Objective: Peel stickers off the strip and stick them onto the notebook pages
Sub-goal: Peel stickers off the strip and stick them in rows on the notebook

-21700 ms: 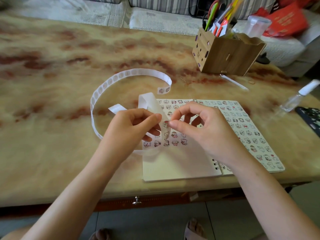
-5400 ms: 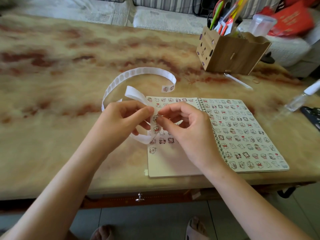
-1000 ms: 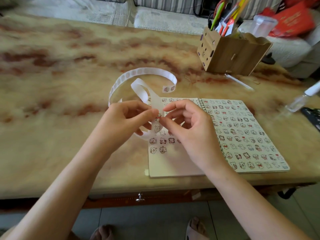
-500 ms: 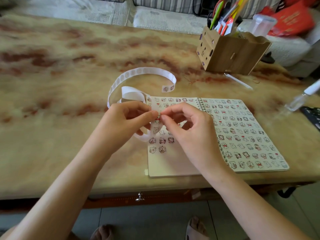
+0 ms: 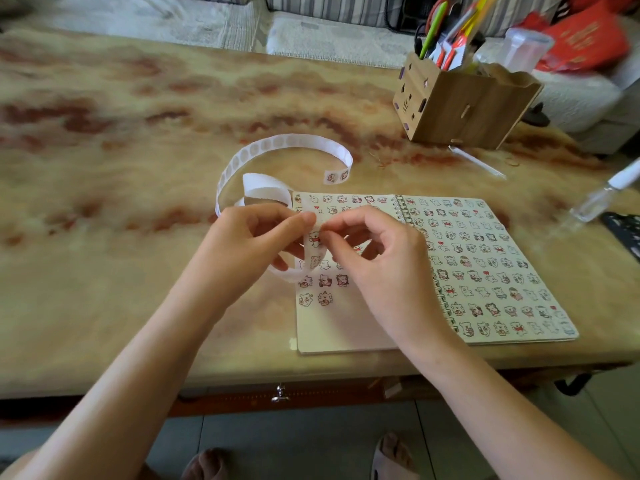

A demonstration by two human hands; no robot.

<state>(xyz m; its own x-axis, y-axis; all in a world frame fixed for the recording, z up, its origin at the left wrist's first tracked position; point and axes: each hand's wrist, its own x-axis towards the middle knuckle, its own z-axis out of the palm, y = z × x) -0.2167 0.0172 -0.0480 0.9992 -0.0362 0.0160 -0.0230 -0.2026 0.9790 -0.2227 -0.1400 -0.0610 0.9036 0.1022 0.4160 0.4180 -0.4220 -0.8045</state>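
Since 5.4 s ago one sticker was added to the bottom row on the left page: two were counted there against one. Against 0.5 s ago both hands were found almost unmoved, and the strip's inner loop was shifted slightly.

Head view:
- The strip was held up over the left page of the notebook. Its free length was curled in a loop on the table, just past the notebook's far left corner.
- Two printed stickers were left at the far end. The rest of that loop was seen as blank circles.
- The left hand was curled round the strip, thumb pressed on top.
- The right hand was set with thumb and forefinger pinched on the strip at the edge of a bear sticker, the other fingers loosely curled. Whether that sticker was already lifted could not be told.

Prints: small cartoon animals with red details were made out. Any lettering was too small to be read. The right page was filled with rows of them. The left page was filled at the far part and bare at the near part.

Containers:
- A wooden desk box was set far right, loaded with pens in green, yellow and orange.
- A clear plastic tub was seen behind it, blurred, contents not discernible.
- A small clear bottle with a white cap was seen slanted at the table's right edge.
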